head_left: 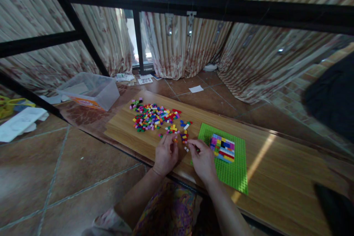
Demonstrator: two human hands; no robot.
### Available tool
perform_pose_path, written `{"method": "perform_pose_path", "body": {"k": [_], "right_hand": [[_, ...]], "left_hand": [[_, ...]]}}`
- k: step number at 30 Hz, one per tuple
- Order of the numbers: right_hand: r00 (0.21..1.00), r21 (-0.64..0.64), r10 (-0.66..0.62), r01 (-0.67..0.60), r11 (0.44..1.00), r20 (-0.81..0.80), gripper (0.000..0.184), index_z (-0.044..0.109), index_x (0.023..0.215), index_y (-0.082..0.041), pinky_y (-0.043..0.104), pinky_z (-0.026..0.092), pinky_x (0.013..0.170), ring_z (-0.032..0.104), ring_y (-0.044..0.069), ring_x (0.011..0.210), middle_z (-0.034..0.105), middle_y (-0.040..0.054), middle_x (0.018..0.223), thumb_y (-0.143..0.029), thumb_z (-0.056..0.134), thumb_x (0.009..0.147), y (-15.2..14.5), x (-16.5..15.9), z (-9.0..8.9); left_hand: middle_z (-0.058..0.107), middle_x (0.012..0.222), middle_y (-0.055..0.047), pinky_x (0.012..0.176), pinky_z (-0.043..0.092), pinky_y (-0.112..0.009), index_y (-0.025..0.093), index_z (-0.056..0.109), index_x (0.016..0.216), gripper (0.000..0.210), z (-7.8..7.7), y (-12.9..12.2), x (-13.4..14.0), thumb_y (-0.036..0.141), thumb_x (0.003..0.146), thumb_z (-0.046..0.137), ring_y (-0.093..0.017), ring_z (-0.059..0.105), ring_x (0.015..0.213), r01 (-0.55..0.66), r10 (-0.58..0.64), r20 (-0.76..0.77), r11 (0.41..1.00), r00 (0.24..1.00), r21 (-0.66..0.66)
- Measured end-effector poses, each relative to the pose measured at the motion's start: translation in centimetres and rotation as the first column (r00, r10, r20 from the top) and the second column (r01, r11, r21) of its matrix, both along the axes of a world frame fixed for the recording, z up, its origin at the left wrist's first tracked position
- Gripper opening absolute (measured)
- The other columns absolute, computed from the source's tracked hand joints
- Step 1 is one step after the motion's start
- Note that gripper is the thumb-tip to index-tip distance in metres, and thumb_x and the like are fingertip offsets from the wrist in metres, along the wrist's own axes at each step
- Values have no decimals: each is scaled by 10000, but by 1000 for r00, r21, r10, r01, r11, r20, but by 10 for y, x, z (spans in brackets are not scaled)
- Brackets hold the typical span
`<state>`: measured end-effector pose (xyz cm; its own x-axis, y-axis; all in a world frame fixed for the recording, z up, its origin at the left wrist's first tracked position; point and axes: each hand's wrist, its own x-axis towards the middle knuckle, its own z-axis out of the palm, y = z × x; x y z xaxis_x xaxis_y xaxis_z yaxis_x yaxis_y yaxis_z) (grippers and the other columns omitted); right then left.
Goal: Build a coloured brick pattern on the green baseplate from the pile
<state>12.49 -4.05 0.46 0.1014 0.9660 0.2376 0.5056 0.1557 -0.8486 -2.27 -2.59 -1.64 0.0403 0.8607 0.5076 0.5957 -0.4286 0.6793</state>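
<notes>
Patterned cloth [166, 210] at lap, nearest camera. Left grip [166, 155] and right grip [204, 159]: fingers curled at small building bricks [184, 135]; whether clamped on any, cannot tell. Step in hand, seemingly: picking or joining bricks; next move likely calls for fine pinch. Loose brick pile [152, 116] on desk [276, 177], beyond left grip. Multicoloured brick block [222, 147] on green baseplate [235, 179], just right of right grip. Clear plastic bin [110, 96] far left of left grip, contents unclear

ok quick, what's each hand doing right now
Left hand: curled by the loose bricks; can't tell if holding one.
Right hand: curled near the green board; can't tell its grip.
</notes>
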Motion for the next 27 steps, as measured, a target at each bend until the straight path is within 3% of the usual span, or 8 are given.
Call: {"method": "perform_pose_path", "body": {"k": [7, 14, 18, 22, 27], "right_hand": [[995, 22, -69, 68, 997, 65, 244, 705, 936, -209, 307, 501, 747, 654, 175, 820, 707, 60, 903, -296, 477, 928, -26, 10, -8], [948, -10, -61, 67, 998, 313, 209, 696, 971, -205, 301, 473, 791, 627, 181, 865, 683, 60, 930, -271, 503, 929, -26, 1, -12], [895, -4, -71, 81, 997, 441, 210, 700, 939, -206, 293, 459, 772, 607, 191, 877, 661, 65, 917, -249, 495, 936, -20, -7, -13], [899, 30, -64, 56, 998, 434, 265, 708, 899, -220, 276, 455, 750, 599, 174, 833, 651, 54, 864, -259, 454, 960, -22, -7, -11], [920, 111, -173, 142, 984, 353, 286, 733, 940, -243, 289, 488, 767, 628, 168, 847, 685, 51, 913, -329, 461, 963, -41, 17, -3]], "left_hand": [[685, 1067, -75, 888, 480, -413, 200, 569, 1229, 451, 3, 3, 3, 75, 796, 563, -259, 595, 956, -69, 63, -219, 997, 974, -19], [697, 1095, -64, 906, 469, -402, 194, 602, 1193, 409, -1, 5, 1, 60, 811, 542, -244, 594, 970, -42, 35, -252, 999, 967, -22], [670, 1139, -71, 926, 467, -403, 198, 634, 1132, 302, 5, 2, 0, 124, 846, 569, -238, 575, 1029, 73, -68, -247, 997, 967, 9], [664, 1097, -67, 901, 486, -375, 220, 668, 1096, 221, 7, 2, 1, 191, 911, 551, -216, 568, 1018, 215, -207, -278, 977, 938, -4], [676, 1042, -57, 877, 492, -382, 234, 704, 1009, 184, 4, 5, 2, 195, 928, 544, -210, 569, 976, 213, -198, -302, 977, 932, 16]]}}
